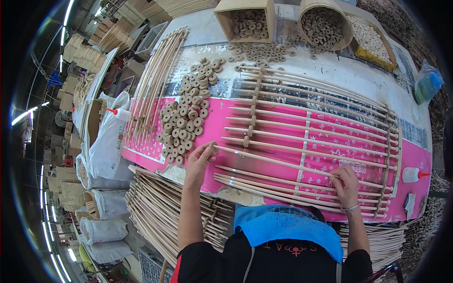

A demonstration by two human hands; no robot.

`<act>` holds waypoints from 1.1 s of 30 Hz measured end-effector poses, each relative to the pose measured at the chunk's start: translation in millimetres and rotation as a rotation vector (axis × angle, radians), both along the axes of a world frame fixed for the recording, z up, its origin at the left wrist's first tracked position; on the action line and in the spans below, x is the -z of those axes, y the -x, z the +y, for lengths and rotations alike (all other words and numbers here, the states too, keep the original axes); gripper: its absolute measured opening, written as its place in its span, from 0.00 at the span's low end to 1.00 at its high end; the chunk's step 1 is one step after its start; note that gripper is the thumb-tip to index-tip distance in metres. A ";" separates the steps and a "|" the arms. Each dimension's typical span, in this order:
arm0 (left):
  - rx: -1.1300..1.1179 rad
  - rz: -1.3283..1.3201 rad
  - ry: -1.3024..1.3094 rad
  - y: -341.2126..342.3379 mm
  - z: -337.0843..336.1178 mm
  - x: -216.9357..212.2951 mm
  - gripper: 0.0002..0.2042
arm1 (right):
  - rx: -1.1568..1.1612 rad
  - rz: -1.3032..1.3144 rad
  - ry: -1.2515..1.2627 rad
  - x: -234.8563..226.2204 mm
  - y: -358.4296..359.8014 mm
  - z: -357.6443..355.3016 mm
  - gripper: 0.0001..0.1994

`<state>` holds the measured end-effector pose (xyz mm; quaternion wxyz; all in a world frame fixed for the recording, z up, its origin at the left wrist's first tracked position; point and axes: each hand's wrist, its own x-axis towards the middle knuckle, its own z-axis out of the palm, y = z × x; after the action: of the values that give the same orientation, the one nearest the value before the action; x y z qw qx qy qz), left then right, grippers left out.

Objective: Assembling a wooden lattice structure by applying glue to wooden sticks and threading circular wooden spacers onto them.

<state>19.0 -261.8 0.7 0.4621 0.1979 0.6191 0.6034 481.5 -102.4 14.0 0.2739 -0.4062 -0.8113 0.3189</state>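
Observation:
My left hand (pixel 199 162) pinches a round wooden ring (pixel 213 147) at the left end of a thin wooden dowel (pixel 283 164). Farther right, the fingers of my right hand (pixel 345 184) close around the same dowel. It lies slantwise over the pink sheet (pixel 278 127). Beyond it, several parallel dowels (pixel 302 118) rest across two notched wooden strips, the left strip (pixel 253 106) and the right strip (pixel 388 155). More bare dowels (pixel 283 188) lie on the near side, close to my body. A heap of loose wooden rings (pixel 181 125) sits left of the rack.
A wooden box (pixel 222 21) and a round tub (pixel 302 9), both with rings, stand at the far edge beside a tray of small pale pieces (pixel 373 45). Finished-looking rods (pixel 153 85) lie left. A glue bottle (pixel 410 175) stands right; stacked sticks (pixel 165 212) lie below the table edge.

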 end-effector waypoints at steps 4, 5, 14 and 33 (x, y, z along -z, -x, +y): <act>-0.039 -0.073 -0.041 -3.3 2.0 -0.8 0.16 | -0.018 -0.018 -0.015 1.2 -2.3 2.6 0.08; -0.039 -0.073 -0.042 -4.7 3.2 -1.7 0.16 | -0.027 -0.025 -0.021 1.9 -2.9 3.1 0.08; -0.025 -0.083 0.020 -40.0 17.0 -6.0 0.17 | -0.021 -0.048 -0.084 -5.8 8.0 3.4 0.09; 0.087 -0.105 0.055 -63.6 19.4 -2.2 0.19 | -0.033 -0.150 -0.170 -8.0 16.1 15.5 0.08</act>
<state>82.6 -242.4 2.9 0.5249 0.1801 0.6011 0.5751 465.4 -86.9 22.1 0.2406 -0.3908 -0.8602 0.2222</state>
